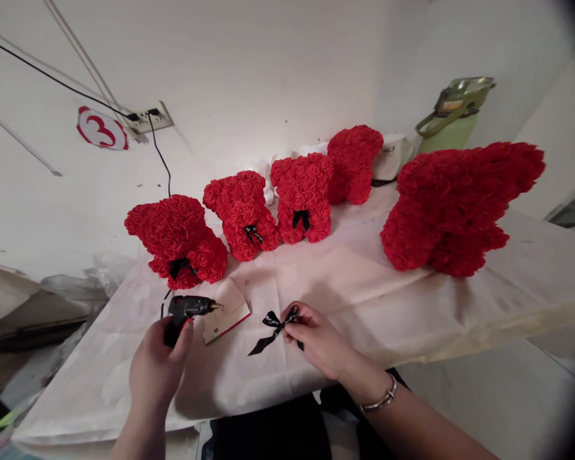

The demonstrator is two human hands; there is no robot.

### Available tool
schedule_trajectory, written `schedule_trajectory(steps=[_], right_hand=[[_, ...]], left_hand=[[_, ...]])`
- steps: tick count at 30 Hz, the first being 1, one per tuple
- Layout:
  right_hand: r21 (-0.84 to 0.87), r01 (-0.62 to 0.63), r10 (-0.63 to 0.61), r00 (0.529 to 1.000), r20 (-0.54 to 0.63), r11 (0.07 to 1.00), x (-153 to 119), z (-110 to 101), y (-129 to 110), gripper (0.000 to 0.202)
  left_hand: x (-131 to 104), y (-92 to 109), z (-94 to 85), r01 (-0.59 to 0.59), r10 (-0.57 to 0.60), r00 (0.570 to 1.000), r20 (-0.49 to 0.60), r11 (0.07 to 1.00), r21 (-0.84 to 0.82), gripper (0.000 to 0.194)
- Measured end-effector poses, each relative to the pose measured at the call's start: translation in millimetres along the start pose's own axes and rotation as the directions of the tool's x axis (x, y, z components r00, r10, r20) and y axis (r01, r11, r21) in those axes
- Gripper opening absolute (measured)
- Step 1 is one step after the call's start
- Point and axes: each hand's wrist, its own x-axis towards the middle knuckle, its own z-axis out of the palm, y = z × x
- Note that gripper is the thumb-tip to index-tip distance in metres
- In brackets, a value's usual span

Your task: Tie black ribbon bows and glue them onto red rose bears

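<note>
My left hand (160, 361) is wrapped round the handle of a black glue gun (191, 308), its metal nozzle pointing right over a piece of card (227, 316) on the table. Between the fingertips of my right hand (314, 335) is a black ribbon bow (275, 324) with white lettering, one tail hanging to the left. Beyond my hands stand red rose bears: one at the left (177, 243), one beside it (244, 214) and one in the middle (304, 198), each with a black bow on its front. No bow shows on the large red bear (453, 204) at the right.
Another red bear (354, 163) stands behind, near white objects by the wall. A green bottle (455, 115) stands at the back right. A black cord runs up to the wall socket (153, 118). Clear plastic (76, 284) lies left of the cloth-covered table (345, 281).
</note>
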Motion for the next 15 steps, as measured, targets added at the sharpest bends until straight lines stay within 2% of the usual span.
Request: schedule_trajectory(steps=[8,15], right_hand=[[-0.09,0.027,-0.024,0.999,0.038,0.996,-2,-7,4,0.017],[-0.132,0.101,-0.086,0.99,0.116,0.986,-3,-5,2,0.017]], left_hand=[[-25,33,10.3,-0.179,0.17,0.982,-0.078,0.977,-0.115,0.055],[-35,43,15.3,-0.306,0.291,0.95,-0.11,0.939,-0.16,0.047]])
